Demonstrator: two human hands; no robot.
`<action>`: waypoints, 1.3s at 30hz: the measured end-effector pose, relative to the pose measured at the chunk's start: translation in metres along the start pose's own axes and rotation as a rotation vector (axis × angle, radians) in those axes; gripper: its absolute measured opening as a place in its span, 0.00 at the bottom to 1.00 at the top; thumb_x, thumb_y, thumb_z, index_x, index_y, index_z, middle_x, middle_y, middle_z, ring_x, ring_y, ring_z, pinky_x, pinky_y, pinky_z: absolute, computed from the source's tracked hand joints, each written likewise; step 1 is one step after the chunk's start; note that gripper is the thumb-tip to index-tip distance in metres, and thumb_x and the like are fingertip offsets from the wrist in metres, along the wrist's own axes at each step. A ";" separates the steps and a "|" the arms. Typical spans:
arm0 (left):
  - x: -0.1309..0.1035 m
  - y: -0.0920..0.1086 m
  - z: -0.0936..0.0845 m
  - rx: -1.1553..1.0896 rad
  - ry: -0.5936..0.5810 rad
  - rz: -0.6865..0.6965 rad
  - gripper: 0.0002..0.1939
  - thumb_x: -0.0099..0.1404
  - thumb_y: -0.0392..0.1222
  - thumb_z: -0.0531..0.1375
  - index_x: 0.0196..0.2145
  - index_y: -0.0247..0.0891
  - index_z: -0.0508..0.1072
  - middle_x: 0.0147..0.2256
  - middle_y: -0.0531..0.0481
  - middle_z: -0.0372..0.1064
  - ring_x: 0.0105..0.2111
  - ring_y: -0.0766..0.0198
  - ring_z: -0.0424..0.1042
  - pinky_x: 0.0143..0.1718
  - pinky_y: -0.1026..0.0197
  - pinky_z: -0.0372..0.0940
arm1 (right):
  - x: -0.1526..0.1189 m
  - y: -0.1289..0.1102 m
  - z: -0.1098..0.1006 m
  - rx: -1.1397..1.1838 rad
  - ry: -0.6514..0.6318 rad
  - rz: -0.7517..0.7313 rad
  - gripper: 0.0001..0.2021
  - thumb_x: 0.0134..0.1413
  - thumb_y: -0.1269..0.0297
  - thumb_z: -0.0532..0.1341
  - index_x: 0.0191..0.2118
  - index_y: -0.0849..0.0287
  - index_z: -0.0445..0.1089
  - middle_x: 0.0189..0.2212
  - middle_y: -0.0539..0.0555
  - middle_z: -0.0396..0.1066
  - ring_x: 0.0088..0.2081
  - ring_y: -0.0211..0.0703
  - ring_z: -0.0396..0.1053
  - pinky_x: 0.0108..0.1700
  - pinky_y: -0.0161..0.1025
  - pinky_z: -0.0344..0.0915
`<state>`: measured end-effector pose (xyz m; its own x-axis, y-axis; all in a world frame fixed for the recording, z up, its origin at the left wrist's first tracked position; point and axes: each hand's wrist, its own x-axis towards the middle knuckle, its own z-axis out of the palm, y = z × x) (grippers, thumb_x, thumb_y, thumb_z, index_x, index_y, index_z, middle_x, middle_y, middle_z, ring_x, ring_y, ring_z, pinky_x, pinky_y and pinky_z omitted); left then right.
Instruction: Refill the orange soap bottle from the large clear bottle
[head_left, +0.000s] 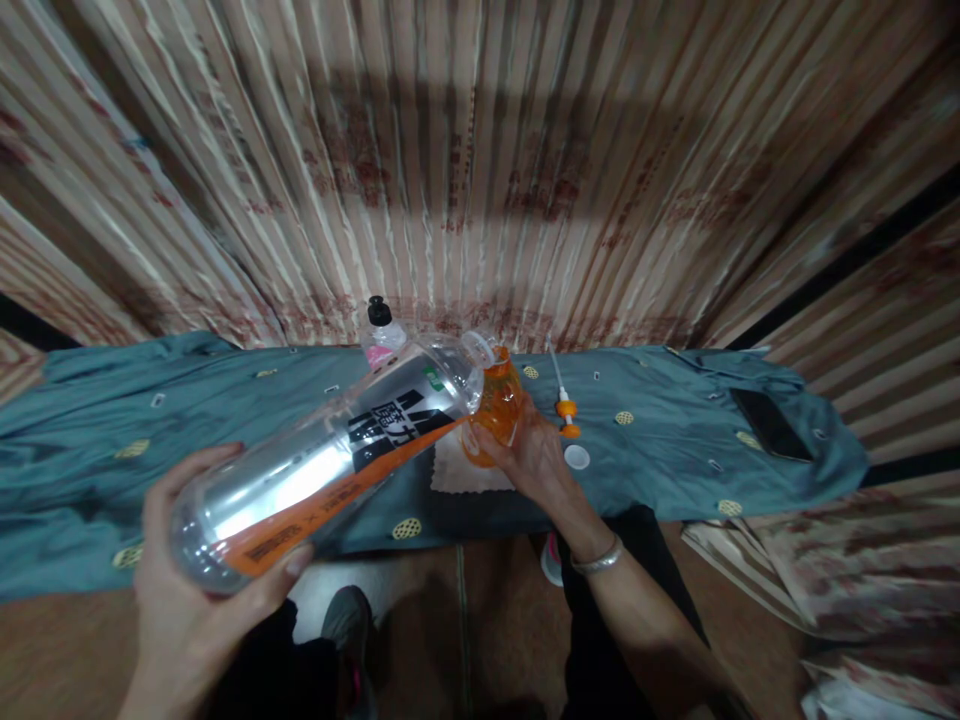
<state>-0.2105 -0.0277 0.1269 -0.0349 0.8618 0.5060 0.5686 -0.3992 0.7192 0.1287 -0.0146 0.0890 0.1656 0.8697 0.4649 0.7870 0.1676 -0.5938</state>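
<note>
My left hand [199, 560] is wrapped round the base of a large clear bottle [322, 470] with a silver, black and orange label. That bottle is tilted, its neck pointing up and to the right. Its mouth is at the top of a small orange bottle [498, 405], which my right hand [525, 450] grips from the right. Whether liquid passes between the two cannot be made out. Under the orange bottle lies a pale cloth [461, 475]. An orange and white pump top [567, 410] with a thin tube lies to the right, near a white cap [577, 457].
A teal patterned cloth [652, 460] covers the long narrow surface. Behind the large bottle stands a bottle with a black cap [380, 312] and pink on it. A dark phone [770, 424] lies at the right end. Striped curtains [465, 150] hang behind.
</note>
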 end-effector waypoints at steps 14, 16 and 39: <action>-0.003 -0.005 0.003 -0.113 0.007 -0.151 0.46 0.40 0.54 0.77 0.57 0.46 0.72 0.55 0.43 0.75 0.52 0.43 0.78 0.54 0.42 0.74 | 0.000 0.000 0.000 0.019 0.002 0.014 0.28 0.62 0.55 0.68 0.63 0.61 0.68 0.50 0.66 0.83 0.51 0.64 0.83 0.51 0.57 0.81; -0.002 -0.006 0.003 -0.104 -0.006 -0.149 0.45 0.41 0.53 0.77 0.57 0.46 0.71 0.56 0.42 0.75 0.53 0.41 0.78 0.56 0.40 0.74 | 0.000 0.000 -0.001 0.028 0.004 0.034 0.29 0.62 0.54 0.68 0.64 0.61 0.68 0.50 0.66 0.83 0.51 0.64 0.82 0.52 0.57 0.80; -0.001 -0.007 0.004 -0.156 0.019 -0.121 0.45 0.39 0.49 0.76 0.56 0.44 0.73 0.54 0.42 0.77 0.51 0.44 0.78 0.51 0.45 0.76 | 0.005 0.004 0.002 0.035 0.097 0.073 0.30 0.58 0.50 0.70 0.60 0.60 0.69 0.46 0.63 0.84 0.47 0.62 0.84 0.48 0.52 0.81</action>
<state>-0.2110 -0.0245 0.1200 -0.1118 0.9011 0.4189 0.4252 -0.3376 0.8398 0.1315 -0.0088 0.0881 0.2795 0.8315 0.4801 0.7496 0.1235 -0.6503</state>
